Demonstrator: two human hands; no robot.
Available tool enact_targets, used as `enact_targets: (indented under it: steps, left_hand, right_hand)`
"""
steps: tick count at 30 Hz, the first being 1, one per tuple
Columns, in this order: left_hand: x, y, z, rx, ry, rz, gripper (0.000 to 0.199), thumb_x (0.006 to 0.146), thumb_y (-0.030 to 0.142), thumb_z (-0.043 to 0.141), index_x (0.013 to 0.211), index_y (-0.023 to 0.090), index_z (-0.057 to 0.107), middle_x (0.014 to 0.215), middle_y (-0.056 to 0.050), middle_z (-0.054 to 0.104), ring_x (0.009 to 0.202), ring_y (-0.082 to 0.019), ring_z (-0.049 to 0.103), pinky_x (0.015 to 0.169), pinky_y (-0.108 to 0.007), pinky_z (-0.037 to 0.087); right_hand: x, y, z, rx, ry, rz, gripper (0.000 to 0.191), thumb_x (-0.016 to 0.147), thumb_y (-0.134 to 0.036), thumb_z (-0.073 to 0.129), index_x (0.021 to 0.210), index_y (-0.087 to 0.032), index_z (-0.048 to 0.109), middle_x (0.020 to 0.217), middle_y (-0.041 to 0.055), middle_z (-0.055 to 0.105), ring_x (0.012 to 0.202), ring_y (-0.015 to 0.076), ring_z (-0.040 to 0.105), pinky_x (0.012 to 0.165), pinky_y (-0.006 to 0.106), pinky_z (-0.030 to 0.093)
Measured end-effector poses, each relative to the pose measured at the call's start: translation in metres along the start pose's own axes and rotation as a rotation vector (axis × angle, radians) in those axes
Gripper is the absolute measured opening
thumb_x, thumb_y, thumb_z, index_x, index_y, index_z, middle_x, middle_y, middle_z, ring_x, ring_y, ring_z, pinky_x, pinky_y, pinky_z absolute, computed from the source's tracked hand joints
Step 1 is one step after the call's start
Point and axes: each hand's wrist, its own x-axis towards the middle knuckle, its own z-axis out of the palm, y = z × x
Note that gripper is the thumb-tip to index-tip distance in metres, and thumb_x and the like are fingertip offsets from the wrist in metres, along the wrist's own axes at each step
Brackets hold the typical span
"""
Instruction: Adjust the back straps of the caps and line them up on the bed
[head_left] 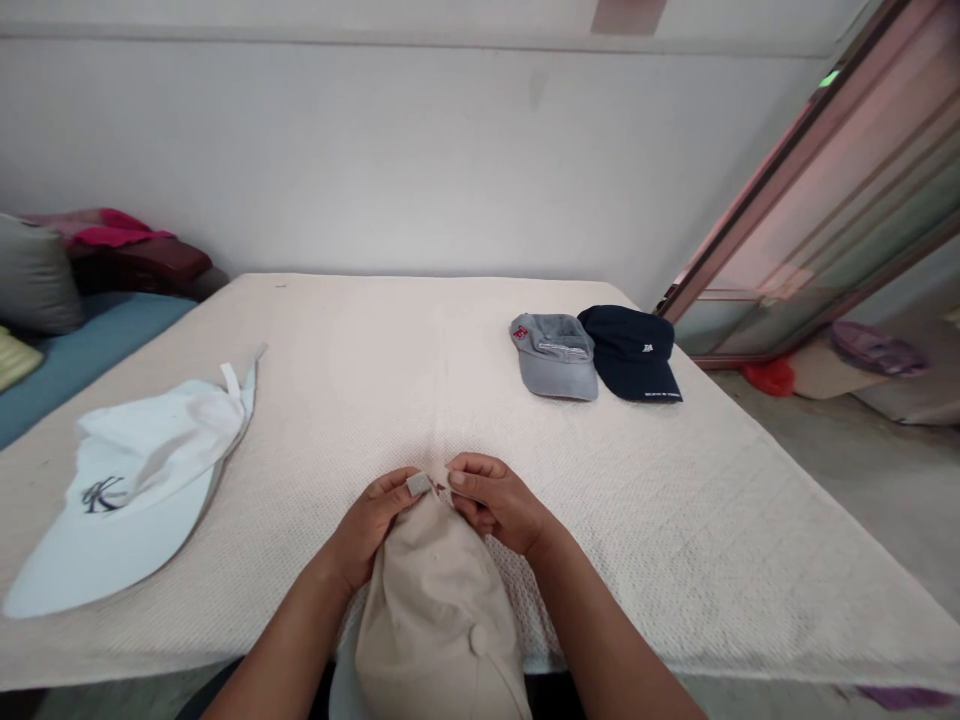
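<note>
Soft daylight coming in from glass door (840, 230) at right, lighting scene evenly. Faint shadows lying under caps. No glare. Wide-angle lens bending straight lines at edges. Focus staying sharp centrally, corners softening slightly.

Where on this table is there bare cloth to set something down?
Widest free patch: table middle, between white cap and grey cap, back to the wall. Also the right front, below the navy cap. Crowded: near edge, both hands on beige cap.

Bare tablecloth (390, 370) across frame centre: open passage. Obstacles: white cap (127, 480) at left; grey cap (555, 355) and navy cap (634, 352) touching, upper right.
</note>
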Motion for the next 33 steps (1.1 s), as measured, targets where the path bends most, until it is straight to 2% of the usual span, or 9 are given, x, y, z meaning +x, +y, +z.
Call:
enact_targets:
  steps: [11,27,33]
  left_hand:
    - [0.0007,0.0013,0.0025,0.011,-0.021,-0.011,0.013,0.071,0.023,0.073,0.079,0.014,0.067,0.067,-0.003,0.067,0.058,-0.011,0.057,0.056,-0.020,0.044]
    - [-0.0038,0.0013,0.0034,0.092,0.035,-0.050,0.018,0.067,0.028,0.073,0.076,0.014,0.066,0.061,0.000,0.059,0.053,-0.011,0.049,0.052,-0.021,0.038]
    - [-0.0056,0.0034,0.0069,0.222,-0.066,-0.046,0.013,0.073,0.026,0.065,0.070,0.014,0.062,0.056,0.001,0.052,0.049,-0.009,0.042,0.048,-0.020,0.032]
  right_hand:
    - [-0.0010,-0.0018,0.0002,-0.036,-0.018,-0.001,0.022,0.079,-0.036,0.063,0.075,-0.017,0.052,0.045,-0.0095,0.041,0.036,0.0026,0.021,0.036,0.020,0.012]
    - [-0.0054,-0.0079,-0.0055,-0.161,-0.058,0.089,0.018,0.075,-0.031,0.064,0.072,-0.016,0.056,0.046,-0.0081,0.041,0.038,0.0032,0.026,0.037,0.019,0.014]
    - [-0.0061,-0.0096,-0.0037,-0.211,-0.053,0.088,0.014,0.075,-0.028,0.062,0.070,-0.015,0.057,0.046,-0.0078,0.040,0.039,0.0033,0.026,0.039,0.018,0.015]
